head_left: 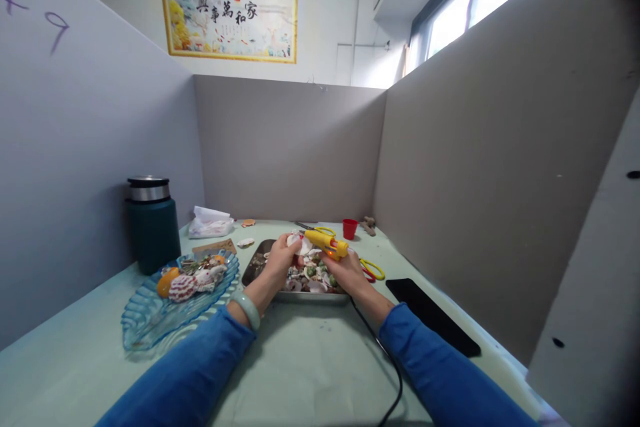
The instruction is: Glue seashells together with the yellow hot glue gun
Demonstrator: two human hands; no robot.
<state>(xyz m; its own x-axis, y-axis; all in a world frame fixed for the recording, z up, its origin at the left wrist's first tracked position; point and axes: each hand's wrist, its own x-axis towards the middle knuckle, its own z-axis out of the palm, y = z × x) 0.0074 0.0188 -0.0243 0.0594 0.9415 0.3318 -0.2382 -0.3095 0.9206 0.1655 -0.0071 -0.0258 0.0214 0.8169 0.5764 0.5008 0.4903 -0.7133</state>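
Holding a yellow glue gun over a metal tray, the right hand is wrapped tight round the gun's grip, nozzle aimed left. The nozzle meets a pale shell, which the left hand pinches between its fingertips just above the tray's far end. The tray is heaped with shells and sits mid-table. A black cord runs from the gun back between the blue sleeves. A pale green bangle rings the left wrist.

To the left lies a blue glass dish with more shells, and behind it a dark green flask. A red cup stands at the back, yellow scissors lie just right of the tray, and a black phone lies further right.
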